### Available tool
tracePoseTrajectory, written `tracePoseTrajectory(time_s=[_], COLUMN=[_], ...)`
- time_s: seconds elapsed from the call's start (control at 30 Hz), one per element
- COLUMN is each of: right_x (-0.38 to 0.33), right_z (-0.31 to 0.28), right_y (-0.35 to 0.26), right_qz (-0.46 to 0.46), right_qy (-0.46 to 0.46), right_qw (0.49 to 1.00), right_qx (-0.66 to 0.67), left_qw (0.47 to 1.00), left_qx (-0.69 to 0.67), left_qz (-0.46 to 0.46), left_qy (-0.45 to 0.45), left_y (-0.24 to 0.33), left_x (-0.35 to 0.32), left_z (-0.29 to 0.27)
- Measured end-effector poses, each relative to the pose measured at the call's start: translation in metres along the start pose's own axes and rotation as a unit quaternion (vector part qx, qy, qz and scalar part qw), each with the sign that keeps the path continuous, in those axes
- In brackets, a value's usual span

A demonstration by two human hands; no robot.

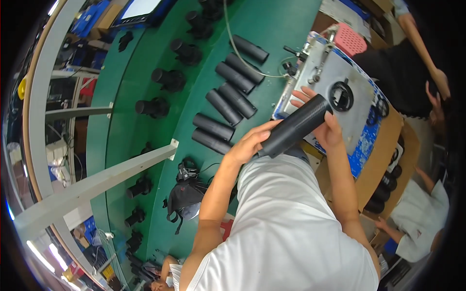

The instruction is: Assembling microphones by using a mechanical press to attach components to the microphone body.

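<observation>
**Overhead, two hands hold a black tube above a green workbench**

Seen from a head camera looking down, a person in a white shirt holds a black tube [296, 126] with both hands. The tube is a long matte cylinder, tilted so its far end points up and to the right. The left hand [247, 143] is closed around the tube's near, lower end. The right hand [323, 121] wraps the far end, fingers spread behind it and thumb on the near side.

The far end of the tube sits just over a grey metal fixture plate [340, 72] edged with blue, close to a black ring [342, 95] mounted on that plate. The plate rests on a cardboard box [383, 150] at the person's right.

To the left lies a curved green workbench [145, 87]. A row of similar black tubes [228, 104] lies on it side by side, well apart from the hands. Farther left, a line of black lens-like parts [167, 77] follows the bench's curve. A pale metal bar [92, 184] crosses the lower left. Another person's arm [422, 43] shows at the upper right.
</observation>
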State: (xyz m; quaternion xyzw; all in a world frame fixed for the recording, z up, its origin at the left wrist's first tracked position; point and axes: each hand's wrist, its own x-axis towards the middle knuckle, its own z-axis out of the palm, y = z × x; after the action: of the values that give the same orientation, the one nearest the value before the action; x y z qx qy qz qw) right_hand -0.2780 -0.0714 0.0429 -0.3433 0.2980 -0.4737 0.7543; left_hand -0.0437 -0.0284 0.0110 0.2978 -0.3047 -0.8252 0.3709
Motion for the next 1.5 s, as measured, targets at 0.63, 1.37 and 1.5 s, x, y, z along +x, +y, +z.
tracePoseTrajectory(time_s=[0.63, 1.37, 1.5], right_x=[-0.037, 0.019, 0.024], right_z=[-0.099, -0.141, -0.146], right_y=[-0.115, -0.069, -0.051], right_qz=[-0.275, -0.191, -0.17], right_qy=[0.282, 0.244, 0.14], right_qw=[0.834, 0.818, 0.918], right_qx=[-0.386, -0.484, -0.329], left_qw=[0.965, 0.982, 0.981], left_qx=[-0.121, -0.094, -0.097], left_qz=[-0.219, -0.165, -0.168], left_qy=[-0.076, 0.014, 0.02], left_y=[-0.058, -0.047, -0.046], left_x=[0.052, 0.051, 0.052], left_z=[0.017, 0.011, 0.007])
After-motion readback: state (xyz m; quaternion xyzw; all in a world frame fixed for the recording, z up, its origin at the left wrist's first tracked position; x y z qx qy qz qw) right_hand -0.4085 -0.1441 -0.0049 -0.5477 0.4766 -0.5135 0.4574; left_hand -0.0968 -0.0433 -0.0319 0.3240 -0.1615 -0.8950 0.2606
